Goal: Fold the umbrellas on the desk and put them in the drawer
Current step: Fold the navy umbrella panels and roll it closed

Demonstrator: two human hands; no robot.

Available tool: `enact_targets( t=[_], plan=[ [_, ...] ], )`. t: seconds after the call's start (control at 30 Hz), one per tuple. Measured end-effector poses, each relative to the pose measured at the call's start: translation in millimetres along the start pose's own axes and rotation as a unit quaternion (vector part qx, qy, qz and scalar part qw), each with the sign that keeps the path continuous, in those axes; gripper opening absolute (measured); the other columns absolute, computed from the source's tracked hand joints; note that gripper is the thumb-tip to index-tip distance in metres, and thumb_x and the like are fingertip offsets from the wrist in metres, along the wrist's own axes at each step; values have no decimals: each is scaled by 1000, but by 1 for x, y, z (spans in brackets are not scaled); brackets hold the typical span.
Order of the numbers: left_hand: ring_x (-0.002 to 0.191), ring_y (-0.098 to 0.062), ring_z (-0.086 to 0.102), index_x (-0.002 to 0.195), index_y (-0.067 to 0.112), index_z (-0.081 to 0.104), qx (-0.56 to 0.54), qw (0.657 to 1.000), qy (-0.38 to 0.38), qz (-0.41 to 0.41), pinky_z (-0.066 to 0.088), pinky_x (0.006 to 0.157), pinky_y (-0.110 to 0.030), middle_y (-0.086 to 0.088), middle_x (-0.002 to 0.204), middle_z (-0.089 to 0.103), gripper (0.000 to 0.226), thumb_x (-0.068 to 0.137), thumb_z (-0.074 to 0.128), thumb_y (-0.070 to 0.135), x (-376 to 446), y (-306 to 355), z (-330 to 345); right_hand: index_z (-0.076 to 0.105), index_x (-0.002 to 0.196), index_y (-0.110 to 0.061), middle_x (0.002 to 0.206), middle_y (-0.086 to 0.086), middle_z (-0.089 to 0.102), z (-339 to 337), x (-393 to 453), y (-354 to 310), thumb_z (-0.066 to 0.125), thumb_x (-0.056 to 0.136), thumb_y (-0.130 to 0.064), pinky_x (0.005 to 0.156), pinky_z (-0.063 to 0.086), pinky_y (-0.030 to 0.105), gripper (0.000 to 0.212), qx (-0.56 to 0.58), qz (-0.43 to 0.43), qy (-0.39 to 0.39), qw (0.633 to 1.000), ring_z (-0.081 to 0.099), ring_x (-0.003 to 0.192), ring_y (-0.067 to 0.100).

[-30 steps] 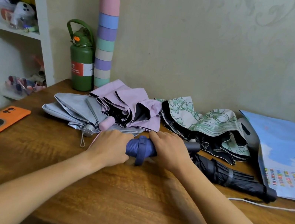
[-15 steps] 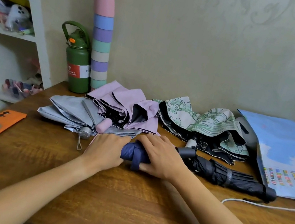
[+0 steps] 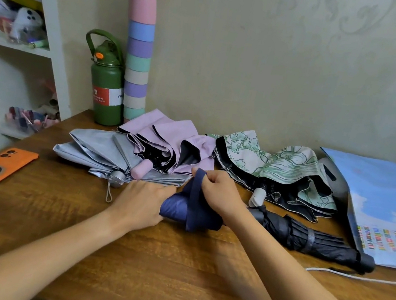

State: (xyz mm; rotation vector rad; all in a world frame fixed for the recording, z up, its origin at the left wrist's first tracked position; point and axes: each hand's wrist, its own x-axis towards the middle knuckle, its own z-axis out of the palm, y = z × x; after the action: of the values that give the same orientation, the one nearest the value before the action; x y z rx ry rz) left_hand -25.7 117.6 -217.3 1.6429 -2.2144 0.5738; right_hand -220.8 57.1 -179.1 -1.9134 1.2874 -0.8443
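The right hand point(image 3: 221, 193), flat on the navy umbrella point(image 3: 176, 209) half a second ago, now pinches its strap point(image 3: 197, 186) and has lifted it. The left hand point(image 3: 142, 202) still grips the umbrella's end on the desk point(image 3: 170, 276).

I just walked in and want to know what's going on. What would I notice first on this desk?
First, the two hands in the middle: the left hand holds the rolled navy umbrella down while the right hand pinches its strap and pulls it up. Behind them lie three unfolded umbrellas, grey, pink and green-flowered. At the back left stands a tall stack of pastel cups beside a green bottle.
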Motion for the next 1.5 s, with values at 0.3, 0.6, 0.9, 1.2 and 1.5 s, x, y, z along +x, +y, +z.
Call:
enact_targets(
  t=[0.3,0.6,0.9,1.2,1.5],
  plan=[
    [66,-29,69,94,32,63,11,1000,-16,11,50,52,-33,5,74,70,42,57,82,30,-6,-4,2,67,74,0,61,11,65,-13,-1,-15,55,102,-15,60,44,25,34,192,0,-132,973,58,57,17],
    [88,-31,69,102,29,59,-39,999,-29,-14,41,62,-35,3,92,73,30,74,69,36,-4,-7,8,59,137,6,138,21,63,-50,-10,-14,34,90,20,88,59,32,55,74,-13,-527,846,68,117,37],
    [58,-27,65,82,27,58,-12,1000,8,23,40,43,-28,7,66,65,41,50,83,20,2,-6,-2,71,106,-24,100,-8,73,-33,1,-10,67,91,-41,88,53,33,22,-15,-108,-143,984,67,92,10],
    [60,-24,64,79,27,56,-10,1000,14,22,25,50,-27,8,65,64,35,53,80,23,0,-7,-8,49,88,-35,84,-14,56,-11,-11,-22,86,75,-44,61,36,24,40,-329,-109,-254,903,53,76,8],
    [77,-23,53,66,27,46,-284,944,-142,-87,46,61,-37,8,61,47,24,65,70,31,7,-17,-19,55,83,-18,68,2,60,6,-11,-3,78,56,-11,53,32,34,36,-555,-268,36,787,61,59,31]
  ],
)
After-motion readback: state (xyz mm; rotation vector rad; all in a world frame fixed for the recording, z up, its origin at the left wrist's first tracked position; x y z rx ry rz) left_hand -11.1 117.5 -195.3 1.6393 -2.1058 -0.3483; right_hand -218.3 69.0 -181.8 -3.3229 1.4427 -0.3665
